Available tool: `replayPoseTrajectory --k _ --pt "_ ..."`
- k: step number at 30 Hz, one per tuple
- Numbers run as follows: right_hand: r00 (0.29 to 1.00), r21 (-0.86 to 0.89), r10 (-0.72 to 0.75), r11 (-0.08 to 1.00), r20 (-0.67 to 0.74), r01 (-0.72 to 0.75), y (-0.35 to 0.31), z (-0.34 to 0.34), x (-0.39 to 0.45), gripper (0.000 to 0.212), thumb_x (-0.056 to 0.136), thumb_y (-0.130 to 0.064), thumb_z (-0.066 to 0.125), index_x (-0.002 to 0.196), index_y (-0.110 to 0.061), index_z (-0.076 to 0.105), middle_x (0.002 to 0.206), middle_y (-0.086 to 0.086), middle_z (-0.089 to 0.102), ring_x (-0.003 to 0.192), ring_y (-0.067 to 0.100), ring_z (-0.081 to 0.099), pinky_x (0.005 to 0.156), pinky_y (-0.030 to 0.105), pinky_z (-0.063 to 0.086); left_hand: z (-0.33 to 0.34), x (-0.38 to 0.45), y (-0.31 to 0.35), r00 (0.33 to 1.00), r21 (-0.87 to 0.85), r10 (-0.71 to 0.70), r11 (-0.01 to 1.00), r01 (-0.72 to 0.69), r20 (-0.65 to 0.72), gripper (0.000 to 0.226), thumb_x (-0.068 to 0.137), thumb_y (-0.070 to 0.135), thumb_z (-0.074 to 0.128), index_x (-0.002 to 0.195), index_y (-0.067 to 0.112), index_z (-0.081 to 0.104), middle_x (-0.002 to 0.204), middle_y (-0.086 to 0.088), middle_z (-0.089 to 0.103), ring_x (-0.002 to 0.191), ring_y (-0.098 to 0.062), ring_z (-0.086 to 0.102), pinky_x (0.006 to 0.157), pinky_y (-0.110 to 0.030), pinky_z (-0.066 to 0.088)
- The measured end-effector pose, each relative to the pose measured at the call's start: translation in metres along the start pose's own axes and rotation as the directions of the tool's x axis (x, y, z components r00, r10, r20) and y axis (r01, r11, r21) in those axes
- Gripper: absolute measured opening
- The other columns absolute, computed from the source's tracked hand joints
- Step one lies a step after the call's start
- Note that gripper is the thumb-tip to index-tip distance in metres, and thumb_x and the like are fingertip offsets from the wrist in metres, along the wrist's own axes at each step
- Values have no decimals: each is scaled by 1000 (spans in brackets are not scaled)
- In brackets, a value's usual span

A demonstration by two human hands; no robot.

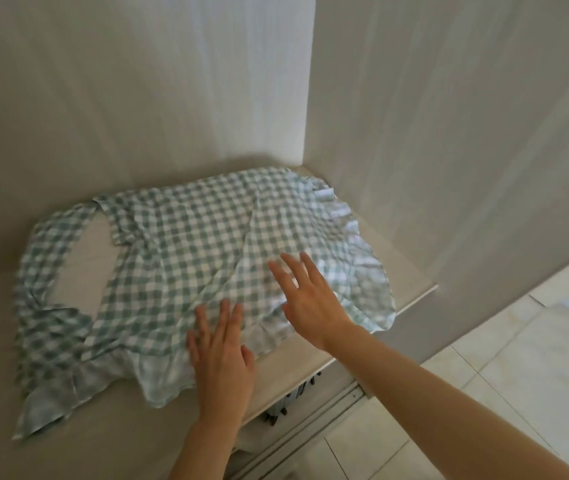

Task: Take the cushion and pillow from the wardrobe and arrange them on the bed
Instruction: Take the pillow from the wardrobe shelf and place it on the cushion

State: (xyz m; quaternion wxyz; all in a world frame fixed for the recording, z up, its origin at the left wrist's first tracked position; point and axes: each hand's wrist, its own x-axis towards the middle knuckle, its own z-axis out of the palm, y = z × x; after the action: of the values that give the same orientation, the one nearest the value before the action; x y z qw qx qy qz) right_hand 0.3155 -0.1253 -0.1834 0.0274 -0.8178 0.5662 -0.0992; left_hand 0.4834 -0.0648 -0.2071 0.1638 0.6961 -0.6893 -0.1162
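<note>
A flat green-and-white checked pillow (pixel 186 244) with a frilled edge lies crumpled on a pale wardrobe shelf (pixel 110 441). The cover is partly open at the left, where a plain beige patch shows through. My left hand (pixel 222 358) hovers over the pillow's front edge, fingers spread, holding nothing. My right hand (pixel 307 299) reaches over the right part of the pillow, fingers apart and empty. Whether either hand touches the fabric I cannot tell. No second cushion or bed is in view.
Pale wardrobe walls close in behind and on the right (pixel 414 133). Below the shelf's front edge is a sliding-door track (pixel 328 420) with dark items hanging underneath (pixel 297 400). Light floor tiles (pixel 501 368) lie at the lower right.
</note>
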Motion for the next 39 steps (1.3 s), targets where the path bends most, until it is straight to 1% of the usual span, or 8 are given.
replayPoseTrajectory --k 4,9,14,18,23,27,31,39 --pt "991 -92 -129 987 42 132 0 9 28 81 89 -6 55 153 -18 8 161 13 10 146 40 1 118 51 5 1 10 -7 998 18 -34 999 35 -48 80 85 7 68 153 19 29 162 -1 21 151 -31 -3 121 -56 2" --pt "987 -182 -97 976 126 119 1 16 45 84 83 -33 63 153 -23 18 159 10 21 142 46 19 105 71 18 -2 21 -7 987 68 -37 996 48 -157 88 71 -1 80 148 16 42 159 -9 30 149 -38 16 117 -61 19" --pt "977 -202 -205 956 67 214 23 18 53 87 71 -45 73 147 -25 37 151 7 40 133 41 41 97 64 36 -7 50 -15 940 133 -213 958 254 -266 86 71 3 80 148 18 44 158 -8 34 149 -36 21 116 -60 14" --pt "977 -184 -205 960 59 213 28 22 52 87 73 -44 73 148 -25 33 152 7 38 136 39 37 99 65 33 -5 69 -33 924 181 -59 974 136 -378 63 51 -3 89 111 6 73 113 -13 71 118 -43 59 105 -64 37" --pt "975 -101 -208 971 78 215 26 20 50 85 78 -55 65 149 -24 31 154 8 34 140 42 30 102 69 28 -3 76 -44 908 217 16 973 82 -418 46 46 -7 88 89 5 77 87 -9 72 97 -40 64 101 -61 41" --pt "965 -50 -262 963 27 263 22 7 53 95 71 -70 63 147 -19 36 150 13 40 135 44 36 103 67 30 -12 76 -36 872 184 13 979 89 -490 37 47 -10 86 79 6 77 81 -7 73 88 -38 67 99 -62 42" --pt "929 -54 -369 929 -28 367 11 -9 54 102 72 -64 67 152 -22 19 157 11 27 143 40 23 109 63 24 -36 77 -15 823 144 9 986 89 -568 35 50 -8 84 81 8 78 81 -6 73 86 -36 67 101 -64 39" --pt "854 -91 -419 907 -309 412 15 -84 69 74 77 -51 68 140 -18 46 138 6 53 126 33 49 103 56 34 -111 69 37 781 143 28 986 79 -624 31 60 -4 85 88 9 79 83 -6 76 84 -33 69 102 -64 39"
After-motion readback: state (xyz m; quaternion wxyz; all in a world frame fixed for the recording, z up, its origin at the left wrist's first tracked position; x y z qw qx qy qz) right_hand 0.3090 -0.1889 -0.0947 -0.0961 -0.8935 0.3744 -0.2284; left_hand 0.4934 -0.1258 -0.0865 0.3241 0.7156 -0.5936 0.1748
